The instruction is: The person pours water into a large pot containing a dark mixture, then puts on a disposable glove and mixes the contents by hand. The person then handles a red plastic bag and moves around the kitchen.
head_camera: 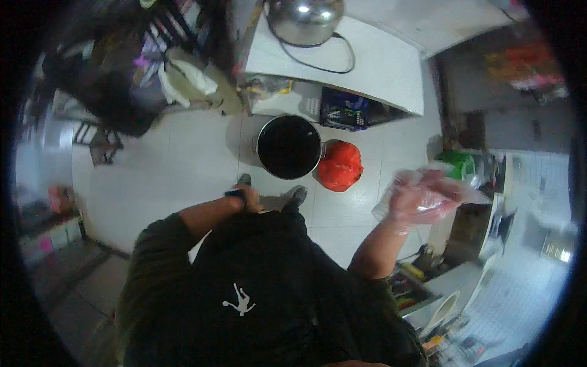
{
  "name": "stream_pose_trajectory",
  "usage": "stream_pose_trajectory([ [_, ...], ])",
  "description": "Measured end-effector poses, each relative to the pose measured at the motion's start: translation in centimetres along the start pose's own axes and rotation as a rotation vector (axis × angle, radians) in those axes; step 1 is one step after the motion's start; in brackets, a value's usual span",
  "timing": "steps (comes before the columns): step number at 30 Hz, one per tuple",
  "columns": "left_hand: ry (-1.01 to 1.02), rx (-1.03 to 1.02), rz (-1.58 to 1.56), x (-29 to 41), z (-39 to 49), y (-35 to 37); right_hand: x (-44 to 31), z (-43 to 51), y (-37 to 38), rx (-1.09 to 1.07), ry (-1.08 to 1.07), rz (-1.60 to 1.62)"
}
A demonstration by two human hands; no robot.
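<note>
My right hand (408, 199) is held out to the right, wrapped in crinkled clear plastic (472, 195). Blur hides whether this is a loose glove or a bag, and whether the pinkish shape within is only fingers or something held. Close in front of my dark clothing hangs my left hand (251, 198), with a dark band on its wrist; its grip cannot be made out. On the floor ahead stands a large metal pot (289, 147) with a dark inside and two side handles. A knotted-looking red plastic bag (340, 166) rests against its right side.
A white cabinet (380, 69) with an open lower shelf bears a shiny metal vessel (305, 20) and a black cord. A dark blue box (344, 109) sits in the shelf. Bags hang at upper left. A green object (460, 164) and a cluttered counter (458, 284) lie right.
</note>
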State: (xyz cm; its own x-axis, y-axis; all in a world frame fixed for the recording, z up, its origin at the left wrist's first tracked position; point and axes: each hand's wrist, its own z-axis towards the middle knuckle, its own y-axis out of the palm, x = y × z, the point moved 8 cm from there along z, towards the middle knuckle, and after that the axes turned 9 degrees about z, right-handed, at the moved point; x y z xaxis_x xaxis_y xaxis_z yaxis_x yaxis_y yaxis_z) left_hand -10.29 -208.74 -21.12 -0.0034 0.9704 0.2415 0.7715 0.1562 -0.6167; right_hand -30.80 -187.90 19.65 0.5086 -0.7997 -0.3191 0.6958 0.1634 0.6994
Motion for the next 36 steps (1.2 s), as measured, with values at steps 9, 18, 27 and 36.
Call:
stream_pose_trajectory([
  [9,-0.105,-0.492,-0.412,3.6,-13.0,22.5,8.2,-15.5,-22.6,0.699,0.573,-0.056],
  [18,0.343,-0.151,-0.481,0.5,3.8,20.1,21.7,-41.5,-54.0,0.614,1.616,-1.124],
  [27,0.157,0.238,-0.758,0.5,29.6,22.9,32.2,-55.4,-74.2,0.341,1.668,-1.670],
  [36,0.161,0.176,-0.513,-5.1,27.6,19.7,34.5,-59.7,-84.0,0.211,1.315,-1.764],
])
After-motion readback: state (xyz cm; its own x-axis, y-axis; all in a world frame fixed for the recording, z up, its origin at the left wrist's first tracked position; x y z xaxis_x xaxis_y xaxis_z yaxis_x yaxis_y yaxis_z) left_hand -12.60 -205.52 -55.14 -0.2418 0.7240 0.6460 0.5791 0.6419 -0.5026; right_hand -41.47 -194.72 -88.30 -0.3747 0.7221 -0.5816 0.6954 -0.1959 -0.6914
